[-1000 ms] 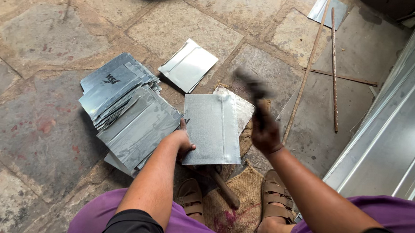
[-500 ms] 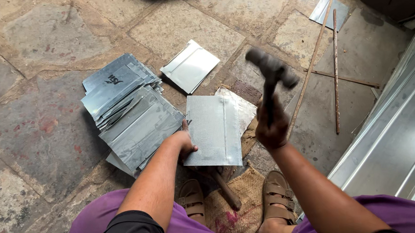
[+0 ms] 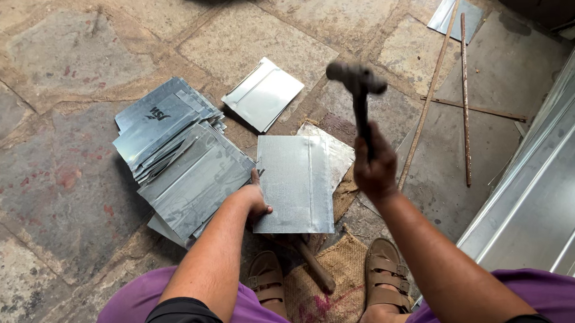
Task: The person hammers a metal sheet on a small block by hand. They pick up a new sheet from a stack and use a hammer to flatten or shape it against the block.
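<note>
Seen from a head camera looking down: a person sits low on a stone floor (image 3: 51,68), feet in two brown sandals (image 3: 383,273) on a piece of burlap (image 3: 319,296).

The right hand (image 3: 375,170) is clamped around the handle of one hammer (image 3: 359,90), its head raised in the air toward 12 o'clock from the hand. The left hand (image 3: 253,198) presses, fingers closed, on the left edge of one flat metal sheet (image 3: 295,184). The two hands are apart, with the sheet between them. The sheet lies at about 9 o'clock from the right hand and below the hammer head at roughly 7 o'clock; the left hand is the nearer, already touching it. The sheet's long axis runs 12 to 6, with a raised seam along that line near its right side.

A second sheet corner peeks out beneath it at 1 o'clock. One fanned stack of sheets (image 3: 177,153), too many to count, sits at 9 o'clock. One folded sheet (image 3: 262,95) lies at 11 o'clock. Three thin rods (image 3: 464,95) lie at 2 o'clock, and long metal panels (image 3: 547,195) at 3 o'clock.
</note>
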